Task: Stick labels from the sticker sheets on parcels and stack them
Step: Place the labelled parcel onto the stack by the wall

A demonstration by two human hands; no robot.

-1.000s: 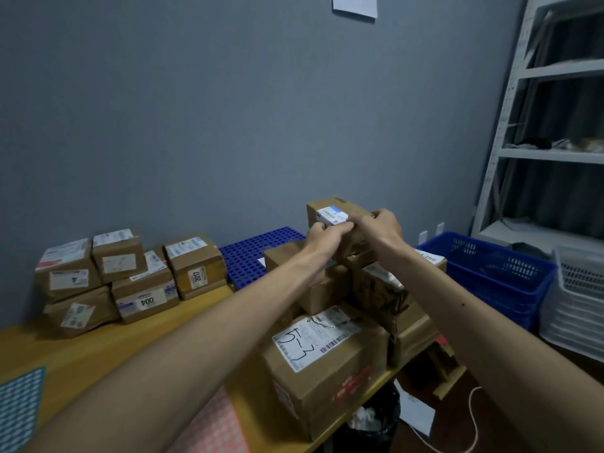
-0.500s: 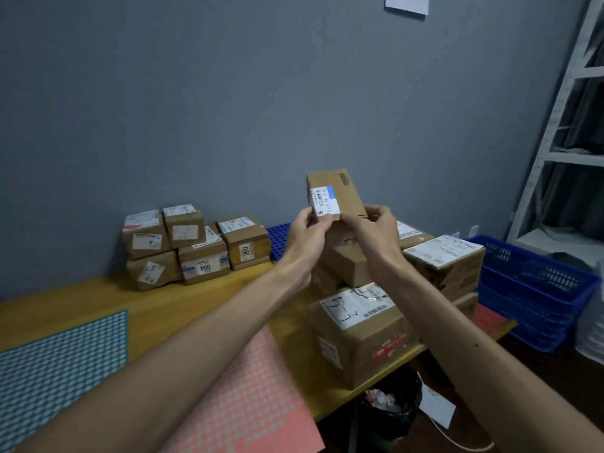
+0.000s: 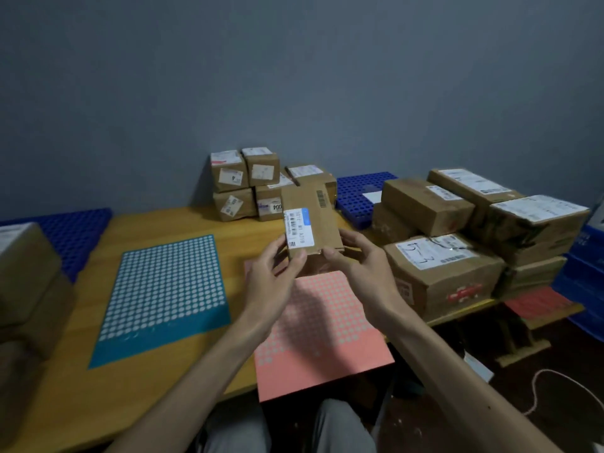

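A small brown parcel (image 3: 316, 220) with a white and blue barcode label is held upright above the wooden table (image 3: 75, 380). My left hand (image 3: 276, 276) grips its lower left edge and my right hand (image 3: 358, 266) grips its lower right side. Under my hands lies a pink sticker sheet (image 3: 318, 338) that overhangs the table's front edge. A teal sticker sheet (image 3: 163, 295) lies flat to the left. A stack of small labelled parcels (image 3: 248, 184) stands against the wall behind. A pile of larger parcels (image 3: 457, 243) fills the table's right end.
Two brown boxes (image 3: 23, 289) are stacked at the left edge. Blue plastic pallets (image 3: 359, 194) lie along the wall. A blue crate (image 3: 585, 276) stands on the floor at the far right, with a white cord (image 3: 555, 387) nearby. My knees (image 3: 287, 429) show below the table.
Both hands have carried the small parcel from the top of the right pile leftward and down toward me, over the pink sheet. The view has swung left, revealing the sticker sheets.
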